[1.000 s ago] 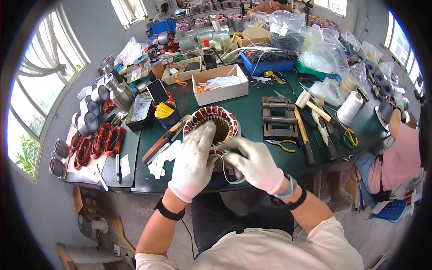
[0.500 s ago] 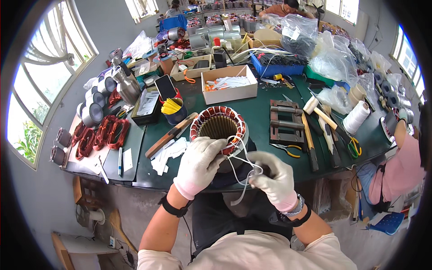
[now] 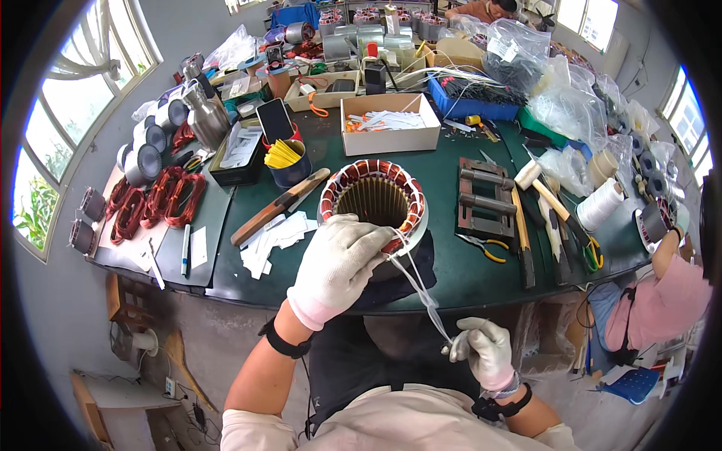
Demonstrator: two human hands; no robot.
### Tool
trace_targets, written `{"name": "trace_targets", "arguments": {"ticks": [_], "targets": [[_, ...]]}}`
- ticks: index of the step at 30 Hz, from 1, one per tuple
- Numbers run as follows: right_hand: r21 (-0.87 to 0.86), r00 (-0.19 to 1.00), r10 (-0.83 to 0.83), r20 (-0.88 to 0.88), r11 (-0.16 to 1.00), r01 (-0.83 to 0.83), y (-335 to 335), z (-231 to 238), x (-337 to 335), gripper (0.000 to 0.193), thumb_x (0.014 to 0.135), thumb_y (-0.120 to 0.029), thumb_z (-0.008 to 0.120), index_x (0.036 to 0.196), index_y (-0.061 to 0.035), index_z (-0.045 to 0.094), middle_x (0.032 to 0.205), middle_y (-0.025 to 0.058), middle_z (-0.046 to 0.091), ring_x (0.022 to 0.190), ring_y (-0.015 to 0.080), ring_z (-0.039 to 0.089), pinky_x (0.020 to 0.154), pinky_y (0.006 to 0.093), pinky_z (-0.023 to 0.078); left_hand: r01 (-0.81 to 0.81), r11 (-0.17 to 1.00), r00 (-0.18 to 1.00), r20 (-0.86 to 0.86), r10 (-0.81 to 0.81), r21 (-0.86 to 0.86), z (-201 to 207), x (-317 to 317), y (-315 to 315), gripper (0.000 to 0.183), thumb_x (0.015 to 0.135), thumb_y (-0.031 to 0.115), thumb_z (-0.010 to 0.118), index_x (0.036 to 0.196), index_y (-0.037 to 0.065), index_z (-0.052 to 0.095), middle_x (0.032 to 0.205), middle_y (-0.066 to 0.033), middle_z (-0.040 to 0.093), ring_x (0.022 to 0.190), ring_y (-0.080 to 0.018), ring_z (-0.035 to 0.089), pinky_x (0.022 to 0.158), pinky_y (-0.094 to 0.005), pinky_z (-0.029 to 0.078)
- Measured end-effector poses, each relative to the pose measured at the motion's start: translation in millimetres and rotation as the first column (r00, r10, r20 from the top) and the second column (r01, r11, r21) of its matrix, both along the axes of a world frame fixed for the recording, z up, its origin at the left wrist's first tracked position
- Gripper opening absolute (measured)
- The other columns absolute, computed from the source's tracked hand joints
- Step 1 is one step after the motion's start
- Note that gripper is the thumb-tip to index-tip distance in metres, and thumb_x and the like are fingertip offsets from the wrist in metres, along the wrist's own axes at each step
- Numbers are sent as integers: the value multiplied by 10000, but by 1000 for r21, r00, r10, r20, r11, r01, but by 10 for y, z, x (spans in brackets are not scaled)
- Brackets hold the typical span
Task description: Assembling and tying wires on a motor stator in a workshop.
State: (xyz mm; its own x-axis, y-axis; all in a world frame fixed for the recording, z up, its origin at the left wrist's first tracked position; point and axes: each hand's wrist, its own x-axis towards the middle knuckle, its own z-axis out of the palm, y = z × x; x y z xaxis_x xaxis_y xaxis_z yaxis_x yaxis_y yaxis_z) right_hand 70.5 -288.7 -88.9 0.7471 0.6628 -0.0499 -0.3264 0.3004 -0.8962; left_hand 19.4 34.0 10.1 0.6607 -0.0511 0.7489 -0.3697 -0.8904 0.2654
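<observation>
A motor stator (image 3: 418,244) with red-brown copper windings stands upright at the table's near edge, its slotted bore facing up. White lacing cord (image 3: 423,292) runs from the near right part of its winding ring toward me, several strands drawn taut. My left hand (image 3: 340,263), in a white glove, grips the stator's near rim, fingers closed over the windings beside the cord; the fingertips are partly hidden. Lower right, off the table edge, my gloved right hand (image 3: 485,352) is closed in a pinch on the cord's end.
Left of the stator lie a wooden stick (image 3: 280,207), white paper slips (image 3: 277,242) and copper coils (image 3: 156,197). Right are a metal fixture (image 3: 487,201), pliers (image 3: 485,246), a mallet (image 3: 547,192) and a thread spool (image 3: 600,204). A box (image 3: 391,140) stands behind. A co-worker (image 3: 653,297) sits right.
My right hand has moved down and right, away from the stator, pulling the loose cord loops straight. My left hand stays on the rim. The view has shifted slightly.
</observation>
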Motion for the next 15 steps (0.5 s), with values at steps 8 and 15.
{"name": "trace_targets", "arguments": {"ticks": [8,15], "targets": [[-709,858,98,504,615,346,-659,-771,-72,250,1055,-188,590,1101,14,730,766,140,720,639,268,707,638,387,572,-4,1000,1000,-5,4,-25,-16,-58,59,404,743,-11,823,1133,32,727,1057,-115,744,977,-359,690,935,-468,544],[-474,614,164,772,793,384,168,-96,112,200,1000,-116,591,1077,-21,749,916,198,731,764,397,715,716,437,574,-12,1000,1000,8,12,-12,5,-55,-8,404,745,-24,809,1138,24,723,1070,-118,742,984,-348,694,920,-457,549]]}}
